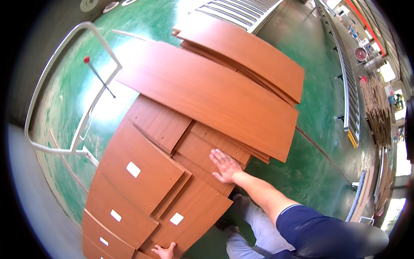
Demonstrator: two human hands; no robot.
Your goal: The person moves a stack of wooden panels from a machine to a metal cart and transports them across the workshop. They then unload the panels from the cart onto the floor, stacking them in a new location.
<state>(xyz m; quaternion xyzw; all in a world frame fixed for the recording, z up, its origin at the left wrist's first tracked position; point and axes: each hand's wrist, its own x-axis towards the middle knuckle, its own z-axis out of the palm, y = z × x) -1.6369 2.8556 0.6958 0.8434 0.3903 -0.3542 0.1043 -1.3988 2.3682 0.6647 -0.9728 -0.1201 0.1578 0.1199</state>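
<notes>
Stacked reddish-brown wood-grain panels lie before me, several with small white labels. My right hand (226, 166) is flat with its fingers stretched out, palm down on or just above a brown panel (202, 149) near the stack's right edge. At the lower edge of the view, my left hand (164, 251) rests by the near edge of a labelled panel (194, 216), thumb and fingertips apart; the rest of it is cut off. Beside it lie more labelled panels (146, 172), overlapping unevenly. A long panel (211, 99) lies across the far part of the stack.
Farther off is another panel pile (246, 56), near a roller conveyor (241, 11). A pale tubular frame (32, 99) stands at the left, by a red-knobbed rod (99, 75). Another conveyor (349, 82) runs along the right, over a green floor (297, 181), with stacked boards (376, 110) beyond.
</notes>
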